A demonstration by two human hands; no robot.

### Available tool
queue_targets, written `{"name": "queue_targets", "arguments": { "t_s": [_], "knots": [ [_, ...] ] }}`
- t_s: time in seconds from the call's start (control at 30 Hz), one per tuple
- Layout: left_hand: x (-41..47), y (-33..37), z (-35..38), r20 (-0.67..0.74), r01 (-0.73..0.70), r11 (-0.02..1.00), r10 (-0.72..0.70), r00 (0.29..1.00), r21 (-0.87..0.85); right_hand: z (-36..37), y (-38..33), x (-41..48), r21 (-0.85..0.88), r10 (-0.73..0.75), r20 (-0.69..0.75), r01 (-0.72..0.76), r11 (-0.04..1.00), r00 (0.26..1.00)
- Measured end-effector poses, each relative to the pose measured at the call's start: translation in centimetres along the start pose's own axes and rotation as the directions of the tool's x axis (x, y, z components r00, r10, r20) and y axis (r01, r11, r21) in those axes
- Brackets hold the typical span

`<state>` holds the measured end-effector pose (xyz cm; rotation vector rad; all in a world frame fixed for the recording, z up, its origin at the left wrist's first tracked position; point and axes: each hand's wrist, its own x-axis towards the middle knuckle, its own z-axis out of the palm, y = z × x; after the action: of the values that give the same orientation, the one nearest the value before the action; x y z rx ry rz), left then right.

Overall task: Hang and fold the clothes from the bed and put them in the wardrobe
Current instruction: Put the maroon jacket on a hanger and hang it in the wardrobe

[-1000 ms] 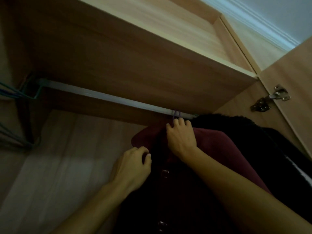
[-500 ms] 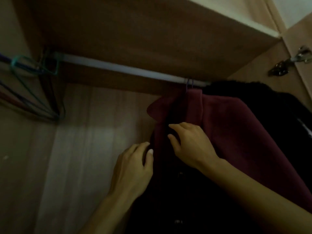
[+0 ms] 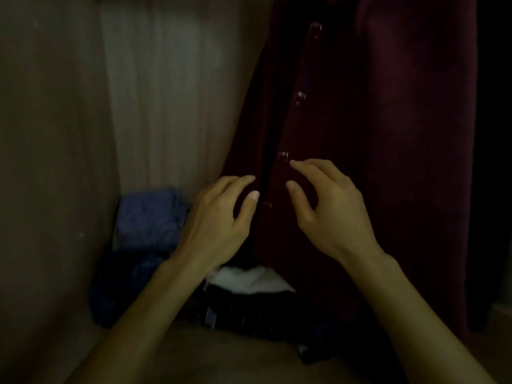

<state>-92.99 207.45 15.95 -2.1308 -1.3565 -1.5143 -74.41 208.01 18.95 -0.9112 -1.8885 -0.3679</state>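
Folded blue clothes (image 3: 146, 217) lie low on the left, inside the wardrobe (image 3: 55, 134). The left hand (image 3: 219, 223) and right hand (image 3: 329, 212) flank the front opening of the hanging dark red coat (image 3: 401, 134), each grip loose, fingers apart, holding nothing.

Two hands, the left hand (image 3: 219, 217) and the right hand (image 3: 329, 214). One dark red coat (image 3: 401, 134) showing four clasps (image 3: 283, 155). Four folded garments (image 3: 149, 217): two blue, one white, one black.

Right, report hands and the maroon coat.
Left hand, right hand: grips open, by the front edges. Maroon coat hanging, front gaping. Folded clothes beneath, not obstructing.
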Motion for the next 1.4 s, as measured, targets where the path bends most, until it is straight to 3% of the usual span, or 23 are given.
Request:
{"name": "queue_targets", "arguments": {
  "t_s": [0.2, 0.4, 0.63, 0.8, 1.13, 1.4],
  "knots": [
    [-9.5, 2.0, 0.9, 0.131, 0.188, 0.975, -0.204, 0.97, 0.121, 0.5, 1.4, -8.6, 0.157, 0.04, 0.125, -0.059, 0.986, 0.991],
    [-17.5, 6.1, 1.0, 0.152, 0.291, 0.929, -0.329, 0.932, 0.229, 0.8, 2.7, -16.9, 0.284, 0.091, 0.234, -0.158, 0.946, 0.968],
    [-21.8, 10.1, 1.3, 0.212, 0.372, 0.885, -0.435, 0.875, 0.28, -0.2, 3.0, -23.5, 0.323, 0.175, 0.25, -0.252, 0.912, 0.952],
    [-24.6, 12.0, 2.5, 0.308, 0.389, 0.891, -0.448, 0.84, 0.235, -2.7, 3.4, -28.1, 0.235, 0.224, 0.322, -0.307, 0.922, 0.92],
    [-30.7, 18.0, 3.7, 0.548, 0.314, 0.949, -0.26, 0.795, -0.007, -13.2, -1.4, -38.1, -0.059, 0.526, 0.298, -0.535, 0.843, 0.796],
    [-39.0, 29.6, 6.8, 0.725, 0.304, 0.899, 0.021, 0.688, -0.315, -27.0, -8.2, -50.2, -0.4, 0.774, 0.102, -0.686, 0.608, 0.625]
  ]
}}
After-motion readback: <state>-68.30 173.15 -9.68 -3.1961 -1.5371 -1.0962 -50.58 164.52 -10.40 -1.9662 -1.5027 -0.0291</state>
